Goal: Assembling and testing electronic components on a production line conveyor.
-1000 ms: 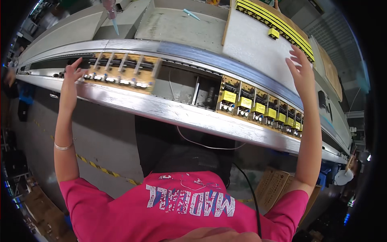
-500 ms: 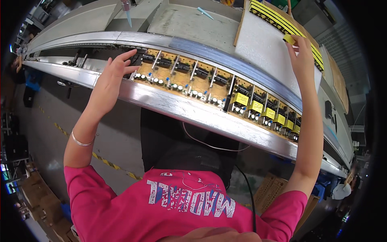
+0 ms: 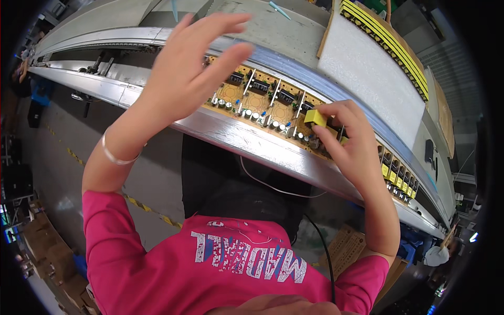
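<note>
My right hand [image 3: 349, 136] pinches a yellow-wrapped transformer [image 3: 314, 118] between thumb and fingers. It is at the right end of a tan circuit board panel [image 3: 229, 93] lying along the conveyor; whether it touches the board cannot be seen. My left hand [image 3: 186, 71] hovers over the panel's left end, fingers spread and holding nothing, and hides part of it. The panel carries black heat-sinked parts, upright metal plates and silver-topped capacitors. Beyond my right hand, further board sections hold yellow transformers [image 3: 394, 176] in a row.
Metal conveyor rails [image 3: 252, 139] run across in front of me. Behind them lies a white foam sheet [image 3: 367, 79] with rows of yellow transformers [image 3: 388, 44] at its far edge. A light blue pen-like tool [image 3: 279, 10] rests on the grey surface behind.
My right hand has brought the yellow transformer from above the foam sheet down to the board. My left hand has moved right and up over the panel. The boards have shifted rightward.
</note>
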{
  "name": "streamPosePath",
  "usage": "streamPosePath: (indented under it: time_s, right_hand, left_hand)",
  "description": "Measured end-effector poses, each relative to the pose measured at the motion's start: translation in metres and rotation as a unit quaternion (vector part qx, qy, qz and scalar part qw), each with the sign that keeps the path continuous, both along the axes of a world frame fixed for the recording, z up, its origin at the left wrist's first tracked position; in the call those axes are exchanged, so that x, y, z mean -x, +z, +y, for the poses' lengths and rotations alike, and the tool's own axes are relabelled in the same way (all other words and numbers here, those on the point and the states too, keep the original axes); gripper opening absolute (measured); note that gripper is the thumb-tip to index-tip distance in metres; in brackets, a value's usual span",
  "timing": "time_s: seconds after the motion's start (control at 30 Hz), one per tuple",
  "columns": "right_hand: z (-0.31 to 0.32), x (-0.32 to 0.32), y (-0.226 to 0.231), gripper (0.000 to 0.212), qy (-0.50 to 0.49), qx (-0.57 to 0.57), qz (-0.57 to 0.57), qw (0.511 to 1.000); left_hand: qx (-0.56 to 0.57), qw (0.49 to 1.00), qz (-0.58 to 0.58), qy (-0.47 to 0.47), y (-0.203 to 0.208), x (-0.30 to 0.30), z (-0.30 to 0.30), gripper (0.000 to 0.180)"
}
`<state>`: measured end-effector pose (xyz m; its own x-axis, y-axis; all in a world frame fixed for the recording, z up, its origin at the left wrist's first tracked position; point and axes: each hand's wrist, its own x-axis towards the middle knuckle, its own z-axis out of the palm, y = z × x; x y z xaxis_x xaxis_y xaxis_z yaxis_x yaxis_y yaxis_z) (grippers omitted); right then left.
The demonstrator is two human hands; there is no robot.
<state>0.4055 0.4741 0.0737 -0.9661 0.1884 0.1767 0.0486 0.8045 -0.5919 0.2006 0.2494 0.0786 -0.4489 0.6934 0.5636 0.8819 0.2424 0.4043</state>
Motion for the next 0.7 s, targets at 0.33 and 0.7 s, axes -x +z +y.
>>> streamPosePath:
  time_s: [0.33,0.7]
  right_hand:
    - [-0.012,0.000,0.004,0.027,0.016,-0.122,-0.053,0.991]
    - [-0.008,0.003,0.016,0.026,0.034,-0.166,-0.072,0.983]
  left_hand:
    - [-0.030,0.981,-0.121,-0.151,0.015,0.009,0.106,0.057]
    - [-0.060,0.962,-0.159,-0.212,0.005,0.018,0.097,0.049]
